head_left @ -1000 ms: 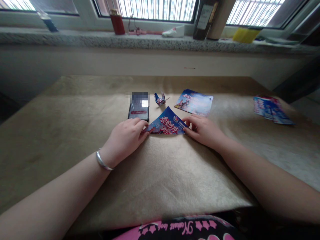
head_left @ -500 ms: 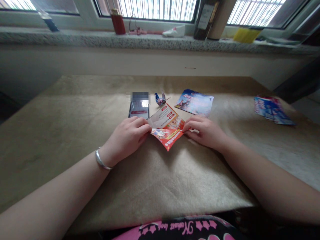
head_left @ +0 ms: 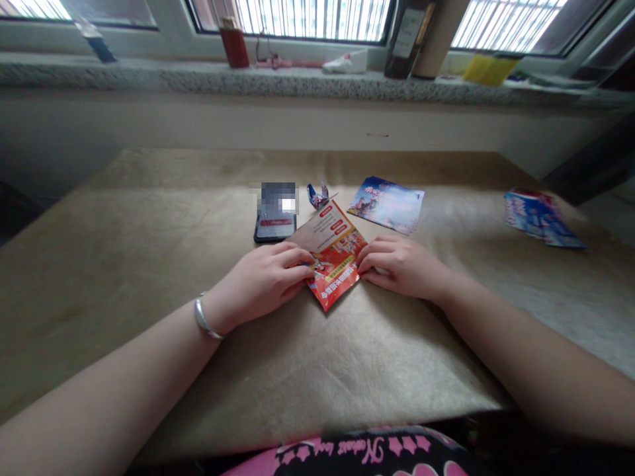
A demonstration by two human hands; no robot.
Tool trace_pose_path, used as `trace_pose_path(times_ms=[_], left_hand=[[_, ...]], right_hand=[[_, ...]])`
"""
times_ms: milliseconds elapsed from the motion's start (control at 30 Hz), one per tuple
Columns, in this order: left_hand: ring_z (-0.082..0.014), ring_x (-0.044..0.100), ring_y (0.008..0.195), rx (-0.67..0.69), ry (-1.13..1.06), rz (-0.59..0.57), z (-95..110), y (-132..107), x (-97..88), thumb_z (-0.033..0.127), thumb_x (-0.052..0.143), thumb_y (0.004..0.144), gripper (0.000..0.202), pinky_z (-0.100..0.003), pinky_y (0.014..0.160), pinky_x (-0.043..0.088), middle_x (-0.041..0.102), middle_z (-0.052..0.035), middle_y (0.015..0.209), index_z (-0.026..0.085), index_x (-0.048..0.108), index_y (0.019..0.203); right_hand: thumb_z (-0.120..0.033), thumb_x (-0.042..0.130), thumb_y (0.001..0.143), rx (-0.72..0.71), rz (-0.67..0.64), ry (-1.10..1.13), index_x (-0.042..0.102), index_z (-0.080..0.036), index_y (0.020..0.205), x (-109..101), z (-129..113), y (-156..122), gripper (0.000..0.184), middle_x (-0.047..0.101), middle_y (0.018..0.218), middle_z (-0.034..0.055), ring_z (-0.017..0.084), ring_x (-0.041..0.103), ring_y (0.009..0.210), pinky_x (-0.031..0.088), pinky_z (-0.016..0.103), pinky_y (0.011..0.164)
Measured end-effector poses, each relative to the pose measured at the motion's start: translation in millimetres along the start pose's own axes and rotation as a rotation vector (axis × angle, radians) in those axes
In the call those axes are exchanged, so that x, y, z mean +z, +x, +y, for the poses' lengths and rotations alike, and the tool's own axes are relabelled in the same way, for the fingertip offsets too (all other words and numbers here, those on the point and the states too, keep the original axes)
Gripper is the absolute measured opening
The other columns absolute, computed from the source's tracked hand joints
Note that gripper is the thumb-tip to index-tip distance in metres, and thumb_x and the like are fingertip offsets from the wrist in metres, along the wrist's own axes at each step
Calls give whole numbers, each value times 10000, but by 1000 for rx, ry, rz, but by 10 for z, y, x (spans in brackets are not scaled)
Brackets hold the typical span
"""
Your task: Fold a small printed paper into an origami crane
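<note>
A red and white printed paper sheet point(head_left: 331, 254) lies with one corner pointing towards me, opened out nearly flat. Fingers of my left hand point(head_left: 275, 274) rest over its left edge, and the thumb is partly hidden. On the opposite side my right hand point(head_left: 391, 264) pinches the sheet's right edge between thumb and fingers. Just beyond the sheet's far corner sits a small folded paper figure point(head_left: 317, 196), blue and patterned, with pointed ends. To its left is a phone point(head_left: 276, 228), its screen lit and partly blurred out.
A stack of blue and pink printed sheets point(head_left: 387, 203) lies right of the folded figure. More printed papers point(head_left: 543, 218) are fanned out at the table's right. Behind the table point(head_left: 149, 277), a windowsill point(head_left: 173, 78) holds a red container point(head_left: 234, 43) and a dark box point(head_left: 407, 39).
The near part of the sheet, lifted and bent before, now lies flatter. Both hands have come slightly nearer me, and the left has moved further onto the paper, uncovering the phone's lower edge.
</note>
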State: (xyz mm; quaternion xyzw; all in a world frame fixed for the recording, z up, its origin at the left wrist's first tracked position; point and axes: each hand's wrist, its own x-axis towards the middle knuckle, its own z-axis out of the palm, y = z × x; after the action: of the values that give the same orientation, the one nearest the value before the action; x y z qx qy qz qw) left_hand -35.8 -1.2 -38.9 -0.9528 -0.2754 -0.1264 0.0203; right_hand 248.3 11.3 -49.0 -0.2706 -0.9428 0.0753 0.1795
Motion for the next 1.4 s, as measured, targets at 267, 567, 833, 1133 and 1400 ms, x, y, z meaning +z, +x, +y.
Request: trace_pose_path(times_ms=[267,567,833,1133,1400], left_hand=[[-172,587,943,25,-56,-22,-2,13,-10,244,446,915,210,-301,819,504,643,-71,1024,180,646,910],[-173,606,911,-37,-95,-33,11,-1,-5,212,445,875,196,-300,815,516,645,-79,1002,165,633,907],[-212,583,981,-53,-21,-43,107,38,-61,373,552,857,322,-346,839,500,625,-80,1100,224,609,1136],[-210,572,897,-100,60,-57,147,57,-51,385,495,897,289,-340,780,491,628,-75,994,232,650,1088],[-175,577,753,-133,96,-39,143,38,-60,344,447,922,265,-295,664,471,626,-31,820,249,693,952]], right_hand=[[-213,482,888,-31,-10,-6,637,-200,837,3,-31,16,163,682,917,68,178,584,853,470,312,766],[-210,467,895,26,-11,50,615,-186,857,5,-58,15,154,682,915,70,177,581,844,464,310,767],[-210,457,896,46,-5,79,613,-197,856,-21,-70,49,162,681,898,60,173,584,851,463,306,763],[-192,466,883,69,-12,119,604,-188,849,-21,-84,81,142,675,898,60,171,589,845,468,303,753],[-157,509,838,72,-24,131,591,-202,831,8,-85,65,94,677,902,52,168,600,858,464,297,761]])
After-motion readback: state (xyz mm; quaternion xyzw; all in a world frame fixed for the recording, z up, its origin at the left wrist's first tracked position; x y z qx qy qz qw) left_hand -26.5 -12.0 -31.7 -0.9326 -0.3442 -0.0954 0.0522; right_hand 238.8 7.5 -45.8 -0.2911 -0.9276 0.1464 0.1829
